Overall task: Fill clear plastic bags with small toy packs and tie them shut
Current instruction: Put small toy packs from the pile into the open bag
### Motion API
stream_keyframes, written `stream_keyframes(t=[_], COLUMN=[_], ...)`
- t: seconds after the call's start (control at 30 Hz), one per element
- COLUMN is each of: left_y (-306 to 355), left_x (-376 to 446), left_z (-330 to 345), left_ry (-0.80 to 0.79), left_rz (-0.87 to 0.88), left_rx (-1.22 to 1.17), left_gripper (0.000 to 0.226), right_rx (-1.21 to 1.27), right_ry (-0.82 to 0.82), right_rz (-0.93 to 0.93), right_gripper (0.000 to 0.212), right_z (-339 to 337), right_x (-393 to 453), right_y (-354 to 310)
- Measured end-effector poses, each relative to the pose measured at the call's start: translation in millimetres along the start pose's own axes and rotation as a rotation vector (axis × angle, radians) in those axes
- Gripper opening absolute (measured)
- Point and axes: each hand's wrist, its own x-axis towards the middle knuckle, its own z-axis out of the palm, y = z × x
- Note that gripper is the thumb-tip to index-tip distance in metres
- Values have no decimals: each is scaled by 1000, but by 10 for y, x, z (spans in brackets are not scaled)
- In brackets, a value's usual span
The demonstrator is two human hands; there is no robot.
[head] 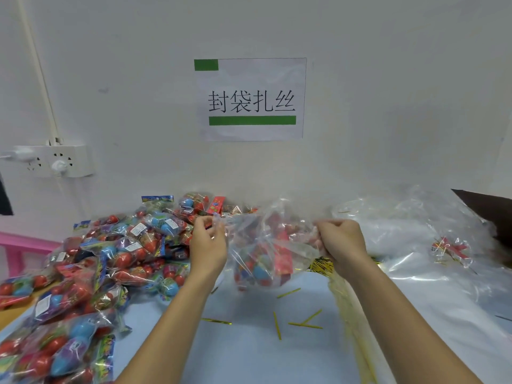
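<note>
Clear bag [270, 245] hanging between two hands just above the pale blue table [249, 353], near the middle of the view, holding toy packs with a red ball and a blue egg shape showing through the plastic at its lower part. Left hand [207, 245] pinching the bag's upper left edge, fingers curled round the film. Right hand [341, 242] gripping the upper right edge in a closed fist, plastic bunched under the fingers. Both hands pulling the mouth wide, well apart from each other, forearms reaching in from the lower edge. Lying to the left, a big heap of toy packs [91, 273] spreading from the wall to the near corner, red, blue and purple shapes inside printed wrappers. Resting on the table below the bag, several gold twist ties [277, 325] scattered loose, apart from one another. Sitting just under the right wrist, a bundle of gold ties [321, 266], with a long gold strip trailing down along the right forearm. Piled on the right, a stack of empty clear bags [415, 236], with a small filled bag [451, 250] lying on top. Hanging on the wall behind, a paper sign [250, 99] with green bars and black characters. Mounted at the left, a white power socket [55, 161] with plugs in it.
</note>
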Motion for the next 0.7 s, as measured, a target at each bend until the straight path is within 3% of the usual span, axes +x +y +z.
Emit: stream_keyframes(t=[0.07,0.17,0.27,0.33,0.4,0.47,0.6,0.7], left_y=[14,-8,-36,-73,-74,-59,23,-29], left_x=[30,37,24,-1,-37,-7,69,39], left_z=[33,43,39,56,69,65,-39,-35], left_ry=[7,-112,-260,-254,-241,-345,-717,-758], left_rz=[-9,8,58,157,263,297,168,145], left_rx=[28,126,266,385,488,489,559,626], left_gripper=[13,46,68,72,67,57,45,16], right_rx=[-22,-42,-101,-123,-130,-116,-92,-66], right_ry=[57,72,92,130,136,119,75,53], right_rz=[-47,-104,-135,-139,-139,-118,-90,-109], right_gripper=[25,15,21,24,24,25,27,30], right_z=[53,86,94,98,86,82,72,72], right_x=[97,206,257,268,295,327,348,327], right_y=[-65,-113,-31,47,136,193,196,140])
